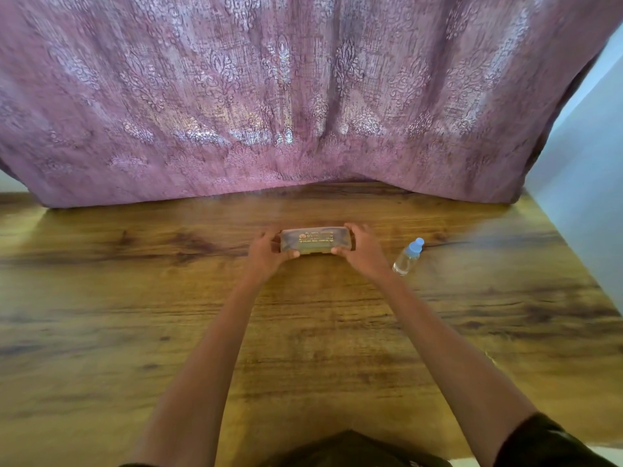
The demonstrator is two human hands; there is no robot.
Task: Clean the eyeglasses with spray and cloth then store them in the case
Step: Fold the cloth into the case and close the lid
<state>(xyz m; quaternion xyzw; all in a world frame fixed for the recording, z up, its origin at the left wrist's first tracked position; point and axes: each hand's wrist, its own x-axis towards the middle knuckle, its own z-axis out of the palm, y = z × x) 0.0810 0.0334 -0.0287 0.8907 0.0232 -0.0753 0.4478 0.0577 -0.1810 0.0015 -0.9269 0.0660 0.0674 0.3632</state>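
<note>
**A:** Both hands were on the case (316, 241) there. The left hand (268, 252) was curled round its left end and the right hand (362, 247) round its right end, with the thumbs along the near edge.

**B:** And where did the case sit?

**A:** Middle of the surface (135, 298), out at arm's reach, long side toward the person. It was resting on the wood or barely above it; I couldn't say which.

**B:** Why an end in each hand?

**A:** My read is that the grip steadied a long, shallow box and put the thumbs where the lid would split. It suited opening it or snapping it shut.

**B:** The eyeglasses?

**A:** Not in sight. The case looked closed, and its cloudy lid with orange print hid whatever was inside. Whether they were in there, I couldn't tell. No cloth showed either.

**B:** Spray?

**A:** The bottle (408, 257), clear with a blue cap, seemed to stand just right of the right hand, near it but apart.

**B:** Anything in the way?

**A:** Little. A mauve patterned curtain (303, 96) hung down to the far edge behind the case, and a pale wall (580, 197) closed off the right. The bottle was the one risk, I'd say. A right wrist swinging outward could have tipped it.
</note>
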